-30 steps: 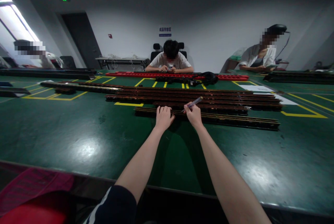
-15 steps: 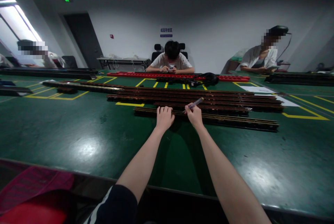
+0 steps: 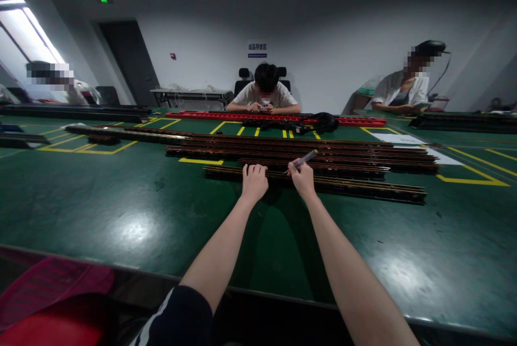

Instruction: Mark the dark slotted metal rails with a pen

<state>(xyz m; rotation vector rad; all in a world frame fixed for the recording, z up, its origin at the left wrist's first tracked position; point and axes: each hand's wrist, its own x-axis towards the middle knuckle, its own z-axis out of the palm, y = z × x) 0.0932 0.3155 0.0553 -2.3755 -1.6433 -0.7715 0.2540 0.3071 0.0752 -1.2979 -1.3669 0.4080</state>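
Observation:
My left hand [image 3: 254,182] is closed over a long, narrow dark strip [image 3: 367,189] with brassy edges, fingers across its top and thumb towards me. This strip lies crosswise on the green table in front of me. In my right hand [image 3: 302,178] is a slim pen [image 3: 307,158], its back end pointing up and to the right. The pen's tip is down at the strip, just right of my left hand; whether it touches cannot be made out. Right behind lies a bundle of similar reddish-brown strips [image 3: 323,149].
The green table [image 3: 100,195] carries yellow tape lines. Beyond the bundle are a red rail [image 3: 359,120] and a coiled black cable [image 3: 323,121]. White paper [image 3: 446,157] sits at the right. Dark bars [image 3: 72,113] lie far left. A person [image 3: 264,93] sits opposite, others at both sides.
The near strip has slid slightly to the left. My right hand and the pen have shifted a little to the right, while my left hand has barely moved.

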